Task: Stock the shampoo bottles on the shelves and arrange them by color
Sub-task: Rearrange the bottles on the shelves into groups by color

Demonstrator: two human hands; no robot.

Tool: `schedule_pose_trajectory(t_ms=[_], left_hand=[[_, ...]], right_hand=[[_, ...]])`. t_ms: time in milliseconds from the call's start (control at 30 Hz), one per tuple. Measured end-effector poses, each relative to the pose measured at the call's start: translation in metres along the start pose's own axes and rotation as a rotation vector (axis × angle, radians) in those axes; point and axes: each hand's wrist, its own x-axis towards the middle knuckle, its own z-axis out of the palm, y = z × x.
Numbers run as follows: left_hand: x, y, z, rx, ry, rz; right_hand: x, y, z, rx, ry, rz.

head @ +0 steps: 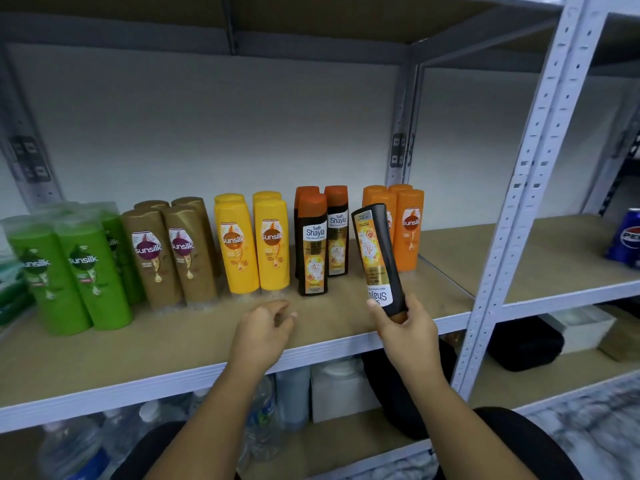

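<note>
My right hand (403, 325) grips a dark brown Shayla shampoo bottle (379, 258) by its orange cap end, upside down and tilted, above the shelf board (207, 337). It hangs in front of the orange Sunsilk bottles (410, 230). More Shayla bottles (313, 240) stand upright just to its left. Further left stand yellow bottles (254, 244), gold-brown bottles (171, 254) and green bottles (69, 271), each colour grouped together. My left hand (266, 325) hovers above the shelf's front, fingers loosely curled, holding nothing.
A white slotted upright post (519, 202) bounds the bay on the right. Beyond it a blue Pepsi can (628, 240) stands on the neighbouring shelf. Below are water bottles (263, 410), a white box (341, 386) and black bags (524, 344).
</note>
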Motion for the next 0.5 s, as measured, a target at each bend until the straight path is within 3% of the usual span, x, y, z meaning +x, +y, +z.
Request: schedule_pose_trajectory(t_ms=[200, 500], left_hand=[[0.0, 0.001, 0.0, -0.008, 0.003, 0.001], [0.003, 0.005, 0.006, -0.003, -0.011, -0.007]], right_hand=[[-0.002, -0.013, -0.017, -0.025, 0.14, 0.022], [0.0, -0.029, -0.015, 0.086, 0.201, -0.079]])
